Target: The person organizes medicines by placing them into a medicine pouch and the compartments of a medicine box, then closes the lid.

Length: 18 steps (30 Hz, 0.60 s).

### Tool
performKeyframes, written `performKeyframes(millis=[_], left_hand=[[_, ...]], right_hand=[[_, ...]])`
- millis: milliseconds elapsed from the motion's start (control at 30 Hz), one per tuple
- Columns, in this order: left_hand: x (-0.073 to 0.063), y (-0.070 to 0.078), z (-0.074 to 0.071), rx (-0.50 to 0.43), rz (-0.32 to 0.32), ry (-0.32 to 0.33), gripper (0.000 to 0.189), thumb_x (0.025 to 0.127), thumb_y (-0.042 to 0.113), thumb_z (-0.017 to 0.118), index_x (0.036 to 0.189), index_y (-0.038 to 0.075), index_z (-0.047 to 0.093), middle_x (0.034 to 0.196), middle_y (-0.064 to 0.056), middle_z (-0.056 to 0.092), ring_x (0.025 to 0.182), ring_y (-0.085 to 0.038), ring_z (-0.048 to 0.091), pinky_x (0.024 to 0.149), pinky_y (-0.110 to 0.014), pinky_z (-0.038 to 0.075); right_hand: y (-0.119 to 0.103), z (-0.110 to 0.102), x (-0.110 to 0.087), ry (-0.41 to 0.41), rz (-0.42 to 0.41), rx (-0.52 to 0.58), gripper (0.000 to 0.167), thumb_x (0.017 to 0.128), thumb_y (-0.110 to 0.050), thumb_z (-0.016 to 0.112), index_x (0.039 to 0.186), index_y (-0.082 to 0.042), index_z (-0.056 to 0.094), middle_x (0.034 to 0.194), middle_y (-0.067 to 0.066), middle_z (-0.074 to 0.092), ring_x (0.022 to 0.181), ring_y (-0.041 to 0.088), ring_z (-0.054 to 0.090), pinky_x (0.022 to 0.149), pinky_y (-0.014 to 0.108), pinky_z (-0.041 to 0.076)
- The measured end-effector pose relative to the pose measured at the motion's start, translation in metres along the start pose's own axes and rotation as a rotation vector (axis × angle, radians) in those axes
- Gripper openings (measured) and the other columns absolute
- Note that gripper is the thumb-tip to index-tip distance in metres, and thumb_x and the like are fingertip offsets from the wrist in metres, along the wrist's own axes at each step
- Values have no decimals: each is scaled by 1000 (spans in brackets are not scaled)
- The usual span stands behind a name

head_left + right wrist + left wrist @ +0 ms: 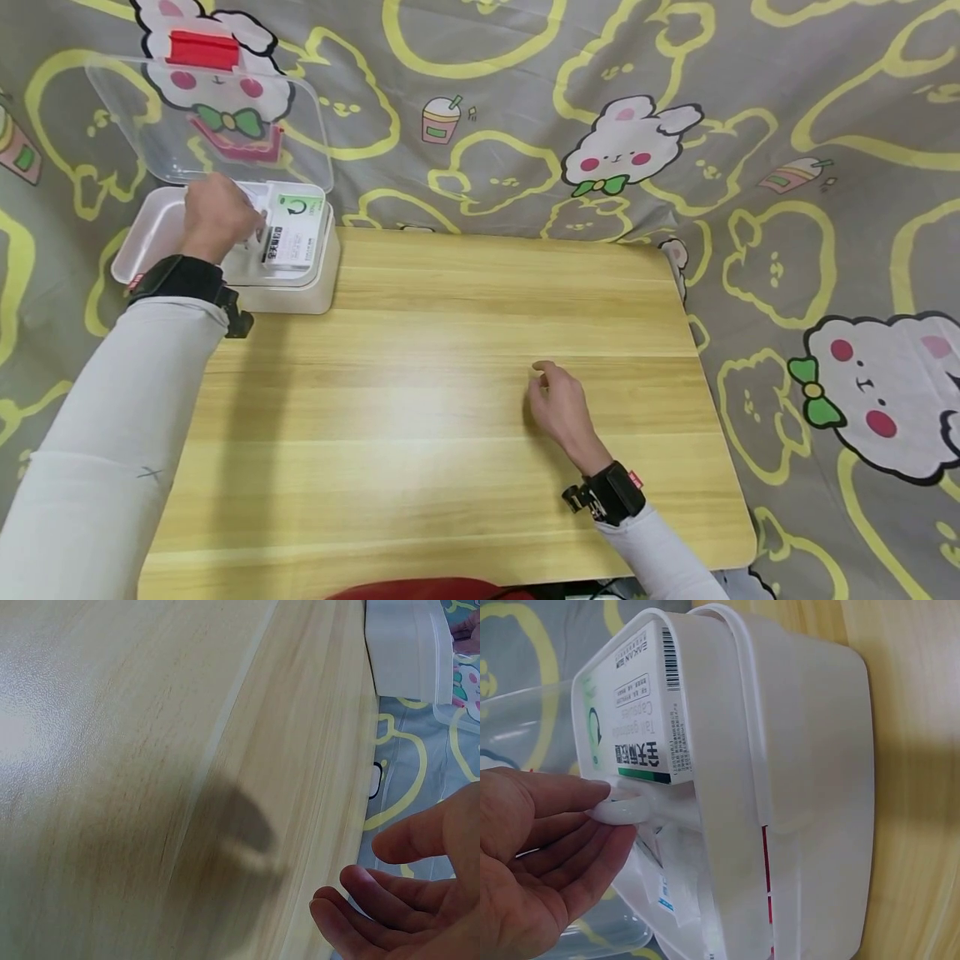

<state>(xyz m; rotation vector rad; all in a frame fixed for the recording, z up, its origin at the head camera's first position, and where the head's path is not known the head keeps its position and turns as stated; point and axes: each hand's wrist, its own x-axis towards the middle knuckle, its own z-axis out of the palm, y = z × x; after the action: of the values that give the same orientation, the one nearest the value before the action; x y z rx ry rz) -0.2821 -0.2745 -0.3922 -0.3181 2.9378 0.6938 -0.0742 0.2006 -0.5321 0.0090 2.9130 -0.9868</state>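
At the far left of the table stands a white plastic storage box [292, 300] with its clear lid [300, 108] raised. My left hand [217, 218] reaches into its upper tray [705, 697]. There it pinches a glossy white rounded piece [622, 811], which looks like the tray's handle, between thumb and fingers. Beside these fingers lies a white and green medicine carton [634, 705]. White packets [676, 881] sit on the other side of the handle, partly hidden. My right hand [558, 406] hovers over the right part of the table, fingers loosely bent, holding nothing.
The wooden table [420, 467] has its right edge beside a grey patterned cloth [510, 100], which also hangs behind it. The raised lid leans toward that cloth and carries a red latch [202, 52]. A red seat edge [420, 588] shows at the front.
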Motion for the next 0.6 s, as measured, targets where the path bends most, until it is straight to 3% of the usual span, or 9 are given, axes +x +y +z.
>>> performKeyframes(millis=[100, 267, 433, 600], left_hand=[[2, 2, -1, 8, -25, -19, 29, 82, 12, 68, 56, -2, 68, 52, -10, 61, 100, -46, 53, 78, -46, 43], [5, 2, -2, 65, -28, -34, 28, 83, 15, 71, 70, -10, 70, 71, -26, 67, 104, -49, 52, 93, -56, 41], [6, 3, -2, 33, -67, -52, 32, 85, 14, 72, 94, -16, 71, 85, -31, 67, 106, -47, 50, 89, -55, 43], [6, 5, -3, 8, -95, -69, 32, 85, 13, 71, 96, -17, 70, 80, -27, 64, 111, -47, 46, 89, -54, 42]], right_hand=[[0, 0, 0, -1, 8, -4, 33, 98, -11, 54, 128, 2, 63, 101, 18, 71, 82, 26, 65, 67, 37, 52], [1, 1, 0, -20, 23, 0, 34, 99, -12, 54, 128, 2, 63, 101, 17, 70, 71, 20, 57, 60, 31, 45], [1, 1, 0, -26, 36, 5, 34, 99, -12, 54, 129, 1, 63, 100, 16, 70, 67, 18, 54, 58, 30, 44], [2, 1, 1, -30, 36, 7, 34, 99, -12, 54, 129, 1, 63, 101, 16, 70, 69, 19, 56, 59, 30, 45]])
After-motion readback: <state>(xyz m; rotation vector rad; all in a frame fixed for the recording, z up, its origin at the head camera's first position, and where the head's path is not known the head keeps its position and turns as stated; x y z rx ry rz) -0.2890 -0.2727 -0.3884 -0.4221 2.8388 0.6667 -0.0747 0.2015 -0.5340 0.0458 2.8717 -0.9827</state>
